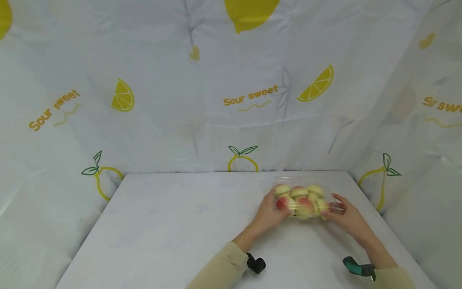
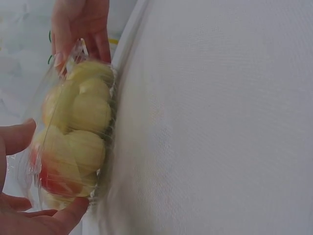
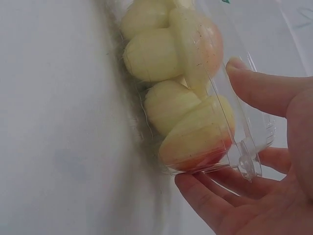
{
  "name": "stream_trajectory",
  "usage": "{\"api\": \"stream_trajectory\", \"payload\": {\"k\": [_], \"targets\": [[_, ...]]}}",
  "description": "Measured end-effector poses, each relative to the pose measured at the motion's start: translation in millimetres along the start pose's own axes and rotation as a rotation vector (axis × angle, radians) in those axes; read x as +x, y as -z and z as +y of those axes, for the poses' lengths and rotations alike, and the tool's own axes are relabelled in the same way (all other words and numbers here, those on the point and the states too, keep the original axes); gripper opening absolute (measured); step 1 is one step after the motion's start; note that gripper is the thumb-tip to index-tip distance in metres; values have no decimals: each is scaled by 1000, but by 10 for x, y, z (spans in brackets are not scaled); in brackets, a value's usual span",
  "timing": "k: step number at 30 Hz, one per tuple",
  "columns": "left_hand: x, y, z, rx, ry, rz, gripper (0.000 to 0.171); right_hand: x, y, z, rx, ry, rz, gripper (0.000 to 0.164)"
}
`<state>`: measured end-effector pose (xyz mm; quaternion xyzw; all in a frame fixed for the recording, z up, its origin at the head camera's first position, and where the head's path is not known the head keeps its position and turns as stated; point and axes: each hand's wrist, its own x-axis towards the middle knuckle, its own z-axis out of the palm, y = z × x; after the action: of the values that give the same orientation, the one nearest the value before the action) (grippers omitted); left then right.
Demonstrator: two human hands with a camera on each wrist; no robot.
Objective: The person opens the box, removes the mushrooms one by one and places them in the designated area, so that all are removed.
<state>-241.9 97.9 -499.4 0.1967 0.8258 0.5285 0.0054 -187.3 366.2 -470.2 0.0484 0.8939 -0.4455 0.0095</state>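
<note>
A clear plastic clamshell box (image 1: 304, 206) is held at both ends near the back right of the table. Rounded pale-yellow pieces with red blushes (image 3: 156, 54) fill it; they look like peaches or mushroom shapes, and I cannot tell which. My left hand (image 1: 268, 214) grips the left end, thumb on the near side. At the right end my right hand (image 1: 348, 218) holds the box, its thumb against the clear upper wall and its fingers under the lower edge in the right wrist view. Whether the base touches the table, or the lid is fastened, is unclear.
The white table (image 1: 162, 224) spreads left and forward of the box. Behind it hangs a white curtain (image 1: 162, 132) printed with lemons, which also runs along both sides. Dark wrist straps (image 1: 256, 263) are on both forearms.
</note>
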Motion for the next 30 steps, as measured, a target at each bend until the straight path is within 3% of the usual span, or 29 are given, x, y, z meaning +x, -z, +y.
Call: {"api": "stream_trajectory", "payload": {"k": [9, 21, 30], "targets": [[-84, 205, -59, 5, 24, -13, 89, 7, -151, -138, -11, 2, 1, 99], [-162, 432, -85, -64, 72, -24, 88, 2, -317, -242, -8, 10, 11, 99], [-236, 615, -229, -38, 101, -31, 90, -24, -490, -341, -22, 19, 3, 99]]}}
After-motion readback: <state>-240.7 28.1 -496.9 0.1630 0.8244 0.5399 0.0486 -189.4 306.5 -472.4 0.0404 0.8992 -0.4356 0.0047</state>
